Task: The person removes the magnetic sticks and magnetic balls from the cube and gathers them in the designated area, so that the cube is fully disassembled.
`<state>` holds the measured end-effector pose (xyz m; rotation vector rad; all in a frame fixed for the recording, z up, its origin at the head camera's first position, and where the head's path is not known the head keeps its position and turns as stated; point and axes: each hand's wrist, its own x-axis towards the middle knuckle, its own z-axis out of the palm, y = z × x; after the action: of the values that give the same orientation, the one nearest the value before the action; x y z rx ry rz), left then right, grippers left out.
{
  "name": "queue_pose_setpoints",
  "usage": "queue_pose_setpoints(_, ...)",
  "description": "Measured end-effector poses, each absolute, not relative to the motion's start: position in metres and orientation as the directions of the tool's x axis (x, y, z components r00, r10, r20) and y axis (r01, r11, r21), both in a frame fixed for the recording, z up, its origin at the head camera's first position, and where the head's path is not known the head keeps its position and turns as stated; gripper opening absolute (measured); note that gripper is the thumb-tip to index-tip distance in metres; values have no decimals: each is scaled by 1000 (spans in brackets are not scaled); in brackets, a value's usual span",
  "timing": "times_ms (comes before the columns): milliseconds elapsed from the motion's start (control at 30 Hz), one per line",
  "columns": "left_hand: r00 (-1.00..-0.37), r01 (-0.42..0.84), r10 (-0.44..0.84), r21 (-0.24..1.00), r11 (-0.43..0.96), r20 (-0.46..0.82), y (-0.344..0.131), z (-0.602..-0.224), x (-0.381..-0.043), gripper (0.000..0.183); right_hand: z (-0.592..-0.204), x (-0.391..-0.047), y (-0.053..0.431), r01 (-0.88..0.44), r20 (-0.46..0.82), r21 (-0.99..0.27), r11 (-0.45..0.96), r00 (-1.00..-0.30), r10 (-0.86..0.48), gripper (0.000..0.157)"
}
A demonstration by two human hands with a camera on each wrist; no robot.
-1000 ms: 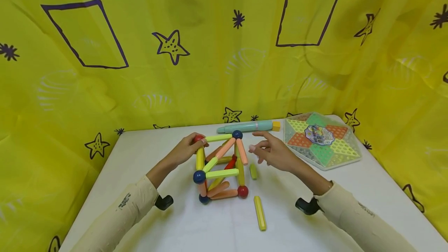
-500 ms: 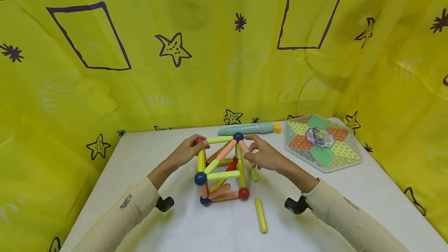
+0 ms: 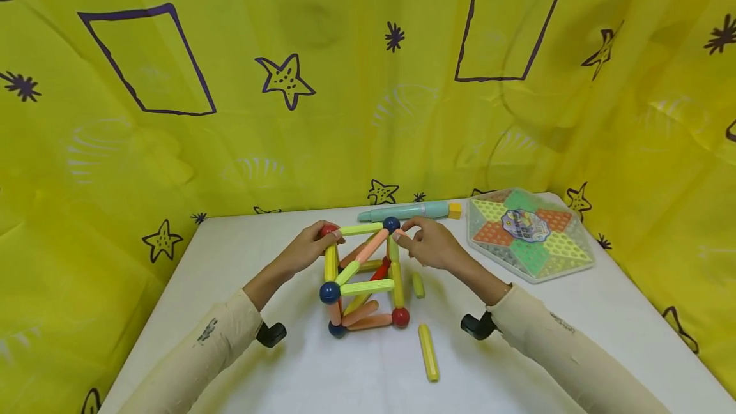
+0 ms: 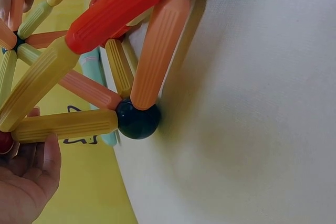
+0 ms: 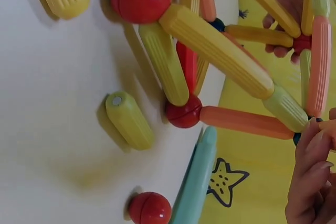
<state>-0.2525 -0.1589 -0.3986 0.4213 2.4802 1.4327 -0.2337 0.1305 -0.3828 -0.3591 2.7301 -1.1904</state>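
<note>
A frame of magnetic sticks and balls stands on the table. My left hand (image 3: pixel 303 251) grips its upper left corner at a red ball (image 3: pixel 329 229); in the left wrist view the thumb lies by a yellow stick (image 4: pixel 68 124) there. At the upper right corner, beside a blue ball (image 3: pixel 391 225), my right hand (image 3: pixel 431 245) pinches an orange stick (image 5: pixel 328 126), mostly hidden by the fingers. Another orange stick (image 3: pixel 374 245) slants from that blue ball to a light green stick (image 3: pixel 348 271). Lower down sit a front blue ball (image 3: pixel 330 292) and a red ball (image 3: pixel 400 317).
Loose on the table lie a yellow stick (image 3: pixel 428 352) and a short green stick (image 3: pixel 418 285). A loose red ball (image 5: pixel 149 208) shows in the right wrist view. Behind are a teal pen-shaped object (image 3: pixel 405 211), a yellow cube (image 3: pixel 455 211) and a hexagonal game board (image 3: pixel 529 235).
My right hand has come in from the right and taken hold of the orange stick that hung from the upper blue ball, swinging it upward. The left hand keeps its grip.
</note>
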Motion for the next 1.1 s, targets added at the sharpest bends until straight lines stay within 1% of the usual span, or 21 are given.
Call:
queue_pose_setpoints(133, -927, 128, 369, 872, 472, -64, -158, -400, -253, 39, -382, -237, 129, -179, 1, -706, 686, -968, -252, 45)
queue_pose_setpoints(233, -926, 129, 371, 874, 469, -63, -157, -400, -253, 38, -382, -237, 128, -188, 31, -698, 691, -972, -234, 38)
queue_pose_setpoints(400, -927, 126, 369, 872, 472, -65, -158, -399, -252, 39, -381, -238, 126, -239, 84, -697, 676, -963, -254, 30)
queue_pose_setpoints(567, -927, 126, 369, 873, 470, -64, -161, -399, -252, 39, -382, -238, 129, -245, 73, -719, 651, -957, -280, 25)
queue_pose_setpoints(700, -925, 132, 376, 875, 465, -60, -162, -400, -252, 39, -385, -239, 132, -220, 25, -737, 639, -954, -300, 26)
queue_pose_setpoints(833, -924, 139, 380, 876, 462, -54, -161, -400, -251, 39, -388, -238, 138, -213, -13, -744, 633, -943, -333, 32)
queue_pose_setpoints(967, -920, 145, 388, 875, 463, -53, -162, -399, -251, 39, -392, -237, 146, -215, -30, -767, 605, -929, -368, 40)
queue_pose_setpoints(1100, -916, 155, 398, 868, 472, -53, -164, -398, -251, 39, -398, -235, 154, -222, -21, -800, 558, -918, -395, 41)
